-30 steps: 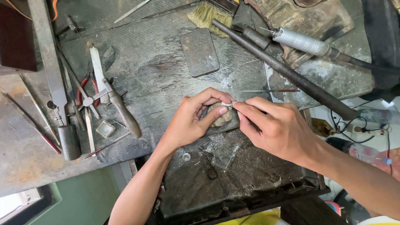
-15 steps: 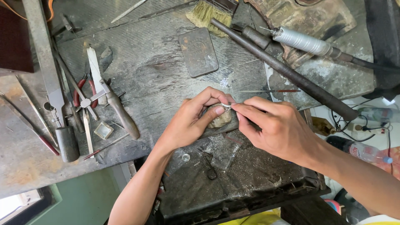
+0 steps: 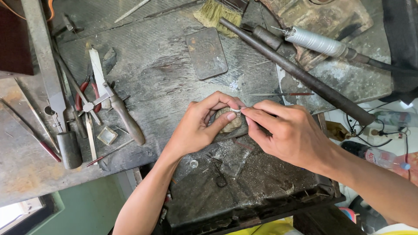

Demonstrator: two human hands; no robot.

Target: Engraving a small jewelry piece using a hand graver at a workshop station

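Note:
My left hand [image 3: 198, 126] grips a small tan lump [image 3: 229, 123] resting on the dark bench pin [image 3: 226, 135], thumb and fingers wrapped round it. A small silvery ring [image 3: 235, 111] sits at the top of the lump, between the fingertips of both hands. My right hand [image 3: 289, 132] comes in from the right and pinches the ring with thumb and forefinger; a thin tool may be under its fingers, but I cannot tell.
Files, red-handled pliers [image 3: 87, 98], a wooden-handled knife [image 3: 119, 111] and a small square tin [image 3: 107, 135] lie at the left. A flat metal plate [image 3: 207, 53], brush [image 3: 216, 13], long steel mandrel [image 3: 300, 74], rotary handpiece [image 3: 318, 43] and thin needle file [image 3: 283, 94] lie behind my hands.
The view has shifted slightly. Both hands stay together on the lump and ring, with only small finger movements.

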